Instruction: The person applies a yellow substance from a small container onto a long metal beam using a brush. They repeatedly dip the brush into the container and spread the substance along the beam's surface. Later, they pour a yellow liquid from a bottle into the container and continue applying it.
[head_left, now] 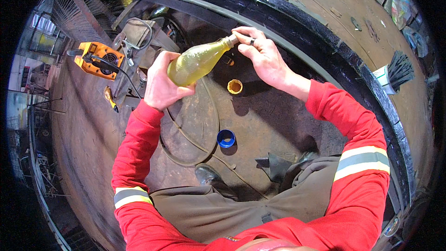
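Note:
A glass bottle (197,62) of yellow-green liquid is held up in front of me, tilted with its neck toward the upper right. My left hand (161,82) wraps round its wide base end, thumb underneath. At the mouth, the fingers of my right hand (267,58) close on the tip of the neck; whether a cap sits there I cannot make out. Below the bottle, on the rusty floor, stands a small yellow cup (230,90) with an orange-brown inside. Nearer to me lies a blue ring-shaped piece (226,145), apart from both hands.
An orange machine with a fan grille (95,60) and a cable stands at left, near a yellow-and-black tool (110,98). A hose (217,111) loops across the floor. A dark curved metal rim (320,32) arcs beyond my arms. At right stands a container of dark rods (398,70).

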`<state>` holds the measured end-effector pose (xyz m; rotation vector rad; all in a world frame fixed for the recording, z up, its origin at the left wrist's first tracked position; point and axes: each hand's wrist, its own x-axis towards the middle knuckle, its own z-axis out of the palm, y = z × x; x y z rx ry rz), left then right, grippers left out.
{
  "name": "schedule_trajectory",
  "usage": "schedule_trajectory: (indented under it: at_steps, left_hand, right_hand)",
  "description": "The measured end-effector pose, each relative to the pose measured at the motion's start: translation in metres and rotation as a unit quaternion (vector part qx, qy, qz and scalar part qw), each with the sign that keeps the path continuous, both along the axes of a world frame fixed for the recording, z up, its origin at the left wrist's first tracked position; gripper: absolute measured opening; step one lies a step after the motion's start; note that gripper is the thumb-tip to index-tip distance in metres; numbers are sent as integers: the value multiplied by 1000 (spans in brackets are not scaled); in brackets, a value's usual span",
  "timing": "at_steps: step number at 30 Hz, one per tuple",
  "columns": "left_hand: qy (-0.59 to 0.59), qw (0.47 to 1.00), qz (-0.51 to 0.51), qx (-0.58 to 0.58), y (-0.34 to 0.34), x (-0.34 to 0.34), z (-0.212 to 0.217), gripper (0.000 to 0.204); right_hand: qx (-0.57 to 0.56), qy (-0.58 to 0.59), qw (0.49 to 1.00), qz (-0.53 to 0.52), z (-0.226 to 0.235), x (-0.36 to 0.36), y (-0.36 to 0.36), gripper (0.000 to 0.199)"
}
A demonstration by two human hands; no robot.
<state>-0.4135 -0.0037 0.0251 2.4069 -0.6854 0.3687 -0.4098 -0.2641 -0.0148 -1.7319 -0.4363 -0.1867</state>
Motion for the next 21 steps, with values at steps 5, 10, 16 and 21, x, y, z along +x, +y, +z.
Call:
schedule_trajectory:
  at_steps: [5,10,16,21]
  left_hand:
    - [-6,1000,-6,2,0,0,-2,57]
    - [8,1000,5,-7,2,-3,5,57]
    - [3,1000,-6,8,9,0,7,56]
    - [9,1000,-8,28,15,3,10,56]
  right_hand:
    - [13,6,1000,-3,-8,-2,2,37]
    - [19,6,1000,8,-2,-3,7,44]
    - [22,14,1000,16,-8,-2,13,46]
    - [15,-3,1000,8,-22,5,21,44]
